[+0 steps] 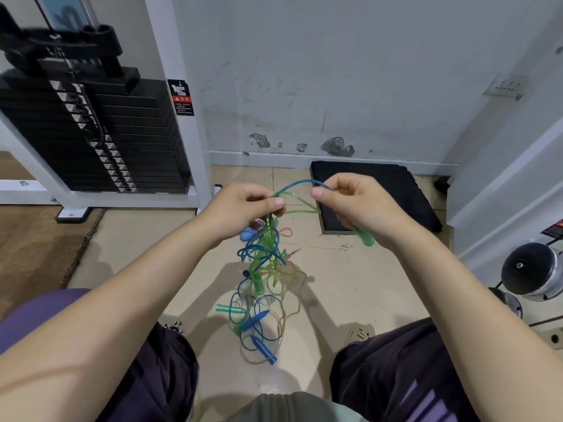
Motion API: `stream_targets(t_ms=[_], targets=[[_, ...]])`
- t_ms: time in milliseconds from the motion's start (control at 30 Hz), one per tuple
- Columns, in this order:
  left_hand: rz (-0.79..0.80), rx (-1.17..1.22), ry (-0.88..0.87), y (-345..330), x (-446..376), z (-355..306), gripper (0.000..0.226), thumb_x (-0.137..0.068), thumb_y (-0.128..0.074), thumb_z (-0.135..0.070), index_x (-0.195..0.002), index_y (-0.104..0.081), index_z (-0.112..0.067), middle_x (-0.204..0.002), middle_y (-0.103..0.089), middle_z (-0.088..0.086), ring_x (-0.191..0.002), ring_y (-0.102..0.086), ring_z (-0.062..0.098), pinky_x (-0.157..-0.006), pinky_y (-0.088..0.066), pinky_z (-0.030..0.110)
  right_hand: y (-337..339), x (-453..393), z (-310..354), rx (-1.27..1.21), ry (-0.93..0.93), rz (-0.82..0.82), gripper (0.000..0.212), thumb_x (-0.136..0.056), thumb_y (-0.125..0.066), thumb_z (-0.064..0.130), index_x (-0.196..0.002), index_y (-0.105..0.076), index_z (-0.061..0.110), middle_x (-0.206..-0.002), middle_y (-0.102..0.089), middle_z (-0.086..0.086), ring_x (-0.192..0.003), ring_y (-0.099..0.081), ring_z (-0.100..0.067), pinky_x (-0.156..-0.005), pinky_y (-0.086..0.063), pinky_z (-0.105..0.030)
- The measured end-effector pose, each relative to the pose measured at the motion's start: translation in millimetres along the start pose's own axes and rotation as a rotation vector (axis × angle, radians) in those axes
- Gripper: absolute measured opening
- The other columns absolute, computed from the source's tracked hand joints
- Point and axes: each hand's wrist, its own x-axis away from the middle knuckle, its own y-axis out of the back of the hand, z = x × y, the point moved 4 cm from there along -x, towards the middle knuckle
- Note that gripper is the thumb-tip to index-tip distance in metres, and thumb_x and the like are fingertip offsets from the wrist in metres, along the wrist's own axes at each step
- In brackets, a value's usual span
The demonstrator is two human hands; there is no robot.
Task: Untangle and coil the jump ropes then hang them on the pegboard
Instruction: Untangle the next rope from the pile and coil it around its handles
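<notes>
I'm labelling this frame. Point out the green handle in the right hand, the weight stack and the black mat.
green handle (366,238), head view, lower end.
weight stack (134,141), head view, plate fronts.
black mat (393,190), head view, top face.

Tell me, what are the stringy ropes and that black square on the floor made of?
The tangled ropes look like soft, glossy see-through plastic tubing: light shines through the green and blue. Their handles seem hard, solid-colored plastic. The black mat looks like dull rubber or foam, thick-edged.

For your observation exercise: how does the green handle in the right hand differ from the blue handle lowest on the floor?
The green handle is held up in the right hand; the blue handle lies untouched on the floor. They differ in colour. Both are attached to tangled ropes.
</notes>
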Motion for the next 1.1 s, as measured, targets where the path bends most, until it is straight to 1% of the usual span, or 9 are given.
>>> stream_targets(t_ms=[100,233,300,367,467,767,867,933,1100], targets=[[0.026,0.095,0.023,-3.9,0.8,-1.3,0.015,-0.092,-0.068,-0.023,-0.090,-0.076,-0.011,-0.077,-0.073,0.001,-0.063,-0.058,0.010,-0.054,-0.052,0.019,-10.7,-0.1,-3.4,0.051,0.012,0.057,0.019,-0.089,-0.071,0.027,-0.086,-0.064,0.009,-0.057,-0.053,0.005,-0.052,-0.045,-0.013,-0.052,-0.040,-0.022],[0.007,0.189,0.050,-4.3,1.1,-0.2,0.016,-0.093,-0.067,-0.024,-0.086,-0.076,-0.012,-0.073,-0.070,0.000,-0.059,-0.058,0.012,-0.052,-0.053,0.022,-2.6,-2.8,1.0,0.128,0.123,-0.219,0.017,-0.086,-0.073,0.020,-0.097,-0.059,0.019,-0.093,-0.057,-0.006,-0.078,-0.052,-0.014,-0.077,-0.045,-0.027],[-0.032,0.249,0.064,-3.0,0.8,0.0,0.017,-0.094,-0.065,-0.023,-0.084,-0.074,-0.012,-0.073,-0.068,0.001,-0.058,-0.060,0.013,-0.053,-0.055,0.023,-0.1,-1.7,3.5,0.118,0.152,-0.238,0.015,-0.085,-0.074,0.019,-0.085,-0.059,0.018,-0.083,-0.058,-0.002,-0.070,-0.050,-0.011,-0.070,-0.043,-0.028],[-0.067,0.302,0.079,-2.8,0.5,0.2,0.017,-0.094,-0.065,-0.021,-0.083,-0.073,-0.012,-0.074,-0.068,0.001,-0.057,-0.063,0.014,-0.053,-0.056,0.023,-11.5,0.7,1.7,0.066,0.101,-0.042,0.018,-0.086,-0.075,0.023,-0.075,-0.062,0.016,-0.067,-0.059,0.000,-0.060,-0.052,-0.011,-0.063,-0.043,-0.029],[-0.067,0.384,0.103,-5.8,1.7,0.0,0.016,-0.094,-0.065,-0.019,-0.081,-0.072,-0.011,-0.074,-0.070,-0.001,-0.056,-0.065,0.014,-0.053,-0.057,0.023,-35.5,7.0,-4.1,0.133,0.041,0.203,0.024,-0.079,-0.081,0.031,-0.082,-0.066,0.013,-0.070,-0.059,0.000,-0.063,-0.053,-0.010,-0.063,-0.043,-0.028],[-0.022,0.504,0.161,-5.7,3.9,-3.2,0.018,-0.093,-0.066,-0.022,-0.102,-0.064,-0.006,-0.071,-0.065,0.008,-0.058,-0.064,0.015,-0.056,-0.056,0.023,-36.1,3.2,-2.5,0.073,0.114,0.169,0.005,-0.087,-0.073,0.019,-0.085,-0.069,0.017,-0.073,-0.057,-0.001,-0.066,-0.049,-0.010,-0.058,-0.040,-0.018],[-0.171,0.366,0.165,-1.1,5.0,-3.4,0.045,-0.087,-0.075,-0.020,-0.119,-0.045,-0.011,-0.078,-0.070,0.010,-0.057,-0.066,0.019,-0.053,-0.055,0.026,-30.7,0.9,-3.9,0.011,0.087,0.109,0.009,-0.090,-0.070,0.018,-0.081,-0.070,0.016,-0.071,-0.062,0.001,-0.064,-0.053,-0.013,-0.053,-0.041,-0.017],[-0.240,0.320,0.119,3.8,5.2,-5.2,0.047,-0.086,-0.076,-0.018,-0.117,-0.042,-0.013,-0.082,-0.071,0.011,-0.059,-0.068,0.019,-0.058,-0.058,0.030,-27.2,-0.8,-6.3,-0.024,0.059,0.065,0.011,-0.090,-0.069,0.019,-0.081,-0.070,0.011,-0.070,-0.060,-0.002,-0.058,-0.053,-0.014,-0.053,-0.040,-0.024],[0.085,0.028,0.058,-8.1,9.3,-6.4,0.026,-0.076,-0.085,-0.023,-0.094,-0.069,-0.013,-0.082,-0.071,0.004,-0.077,-0.063,0.014,-0.077,-0.048,0.035,-28.9,-0.2,-8.1,-0.045,0.053,0.034,0.018,-0.089,-0.070,0.022,-0.083,-0.068,0.005,-0.062,-0.057,-0.003,-0.049,-0.052,-0.011,-0.052,-0.037,-0.029]])
